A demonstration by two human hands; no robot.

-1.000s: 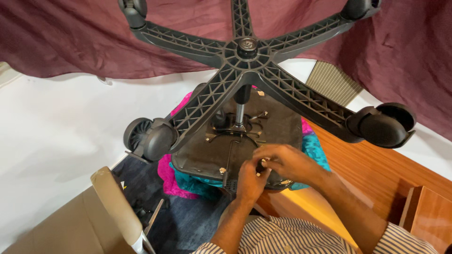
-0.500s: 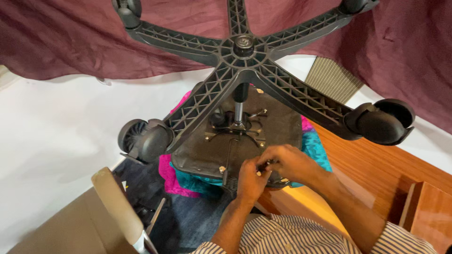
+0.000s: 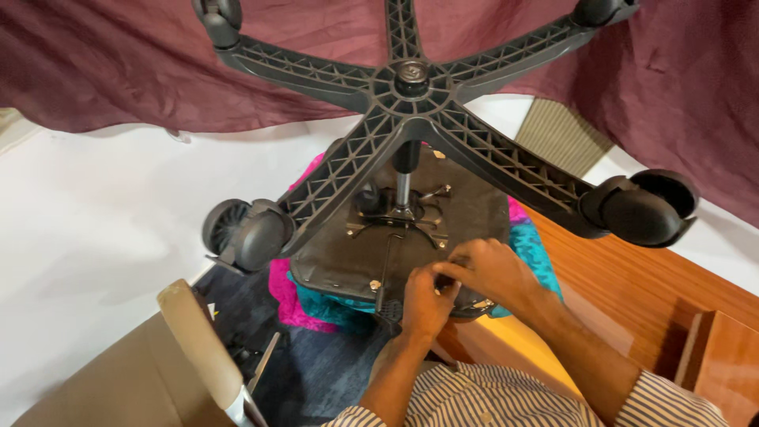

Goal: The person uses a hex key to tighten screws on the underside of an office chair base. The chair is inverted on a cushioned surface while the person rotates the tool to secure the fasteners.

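We press our left hand and right hand together, fingers pinching something tiny we cannot make out, at the near edge of the upside-down chair seat. The big wheeled base hangs overhead; the wooden table sits close beside.

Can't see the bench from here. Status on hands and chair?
Left hand and right hand together at seat underside near edge, pinching something small, unclear. Upturned chair base overhangs; nothing blocking.
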